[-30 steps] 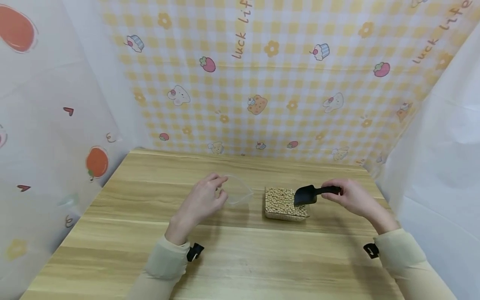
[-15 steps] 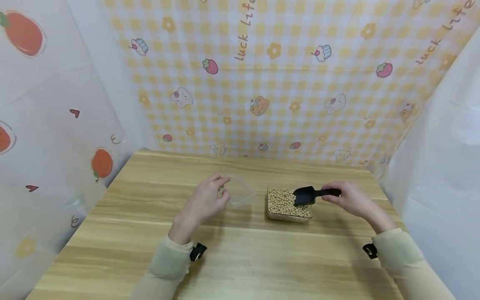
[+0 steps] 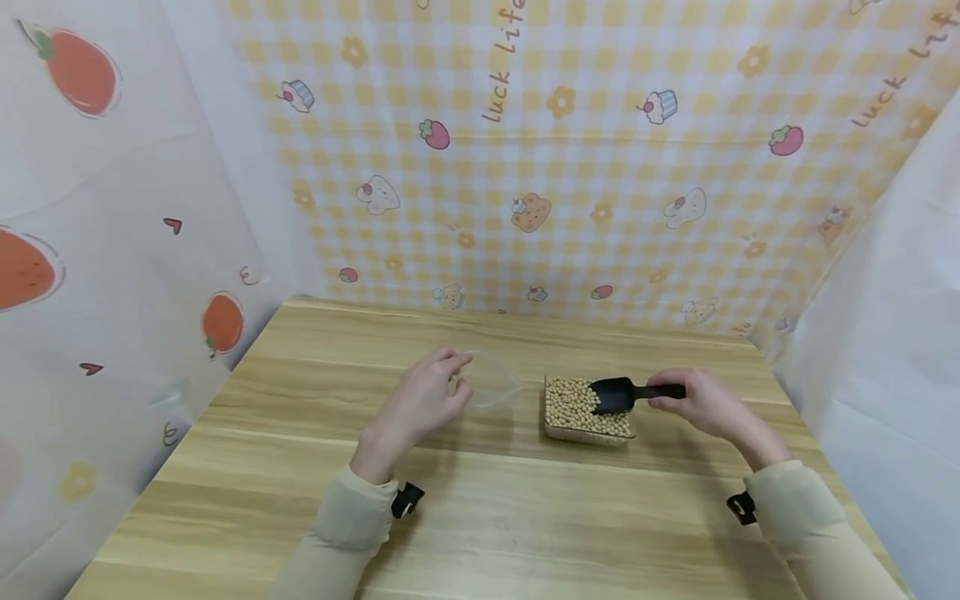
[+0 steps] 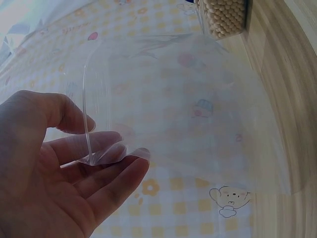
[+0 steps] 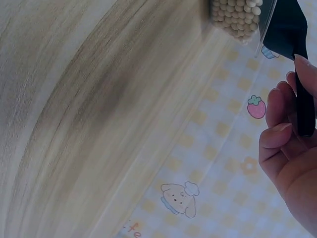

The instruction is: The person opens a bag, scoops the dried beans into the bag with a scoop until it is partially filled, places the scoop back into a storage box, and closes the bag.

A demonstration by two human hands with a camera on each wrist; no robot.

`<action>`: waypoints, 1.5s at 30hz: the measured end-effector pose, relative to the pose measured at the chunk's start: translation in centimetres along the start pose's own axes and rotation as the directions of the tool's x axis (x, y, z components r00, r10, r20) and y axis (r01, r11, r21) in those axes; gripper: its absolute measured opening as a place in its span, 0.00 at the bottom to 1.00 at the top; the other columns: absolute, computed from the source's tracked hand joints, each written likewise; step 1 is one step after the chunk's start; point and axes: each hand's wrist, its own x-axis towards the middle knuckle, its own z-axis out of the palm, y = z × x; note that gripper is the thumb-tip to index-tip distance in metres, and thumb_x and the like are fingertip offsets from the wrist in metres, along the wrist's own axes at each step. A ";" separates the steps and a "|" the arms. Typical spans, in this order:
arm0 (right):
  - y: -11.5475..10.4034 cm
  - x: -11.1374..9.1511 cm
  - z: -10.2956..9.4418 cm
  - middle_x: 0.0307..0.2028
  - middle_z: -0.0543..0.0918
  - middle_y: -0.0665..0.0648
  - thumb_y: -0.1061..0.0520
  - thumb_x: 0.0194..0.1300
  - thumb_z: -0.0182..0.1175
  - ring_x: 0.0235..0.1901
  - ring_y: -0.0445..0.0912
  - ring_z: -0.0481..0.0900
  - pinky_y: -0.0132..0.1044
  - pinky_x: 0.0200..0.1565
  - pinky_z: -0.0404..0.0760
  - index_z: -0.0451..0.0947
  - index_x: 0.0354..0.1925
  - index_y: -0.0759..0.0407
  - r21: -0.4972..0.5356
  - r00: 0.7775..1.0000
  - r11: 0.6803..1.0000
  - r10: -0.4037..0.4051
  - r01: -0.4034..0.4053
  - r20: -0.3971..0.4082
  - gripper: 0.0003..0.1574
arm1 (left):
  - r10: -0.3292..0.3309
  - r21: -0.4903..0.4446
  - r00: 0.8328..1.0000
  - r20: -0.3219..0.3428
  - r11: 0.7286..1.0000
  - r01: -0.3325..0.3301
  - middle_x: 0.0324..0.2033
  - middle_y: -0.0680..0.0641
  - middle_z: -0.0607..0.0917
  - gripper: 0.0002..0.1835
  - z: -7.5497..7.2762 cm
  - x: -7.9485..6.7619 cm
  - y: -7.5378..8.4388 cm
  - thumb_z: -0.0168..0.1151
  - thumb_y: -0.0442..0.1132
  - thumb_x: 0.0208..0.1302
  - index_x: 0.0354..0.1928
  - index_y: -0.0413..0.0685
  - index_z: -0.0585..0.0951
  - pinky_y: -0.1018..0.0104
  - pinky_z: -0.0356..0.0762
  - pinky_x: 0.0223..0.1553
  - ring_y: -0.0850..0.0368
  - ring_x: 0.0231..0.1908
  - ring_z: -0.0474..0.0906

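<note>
Scoop [image 3: 615, 395] has slid deeper into the beans [image 3: 567, 405], so scooping looks underway; right hand [image 3: 707, 407] grips it, left hand [image 3: 417, 405] holds 1 clear bag [image 4: 168, 94].

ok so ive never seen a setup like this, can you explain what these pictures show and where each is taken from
There is no machine here, just a person working bare-handed. The wide picture comes from a camera worn on the head, looking forward and down. The other two come from a camera on each wrist, showing that side's work close up.

On the wood-grain table sits a clear rectangular container filled with soybeans. The left hand holds a clear plastic bag. The right hand grips a black scoop by its handle, the blade at the soybeans. Behind is a yellow checked sheet.
</note>
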 end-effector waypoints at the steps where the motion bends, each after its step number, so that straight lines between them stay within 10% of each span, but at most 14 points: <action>1: 0.1 0.0 0.0 0.43 0.85 0.61 0.56 0.61 0.68 0.38 0.50 0.81 0.46 0.37 0.77 0.84 0.47 0.62 0.002 1.000 1.000 0.004 -0.004 -0.001 0.17 | -0.003 -0.002 1.000 0.003 1.000 0.003 0.43 0.48 0.80 0.22 0.1 0.0 0.0 0.54 0.34 0.62 0.58 0.35 0.79 0.68 0.75 0.31 0.59 0.32 0.73; 12: -0.7 2.7 2.0 0.42 0.85 0.54 0.54 0.63 0.66 0.38 0.47 0.80 0.48 0.40 0.77 0.84 0.48 0.56 0.066 0.998 0.998 -0.015 0.011 0.061 0.15 | -0.115 0.003 0.993 -0.002 0.993 0.115 0.47 0.46 0.80 0.24 -1.5 -1.5 -0.6 0.54 0.35 0.62 0.60 0.37 0.78 0.63 0.75 0.36 0.55 0.40 0.75; 45: 0.9 0.8 3.2 0.42 0.85 0.57 0.57 0.64 0.65 0.33 0.44 0.81 0.41 0.37 0.80 0.82 0.51 0.61 0.153 0.999 0.987 0.050 -0.051 0.006 0.17 | -0.017 0.012 1.000 -0.008 1.000 0.017 0.44 0.46 0.81 0.23 0.4 0.3 0.1 0.53 0.35 0.61 0.58 0.36 0.79 0.66 0.74 0.30 0.56 0.32 0.74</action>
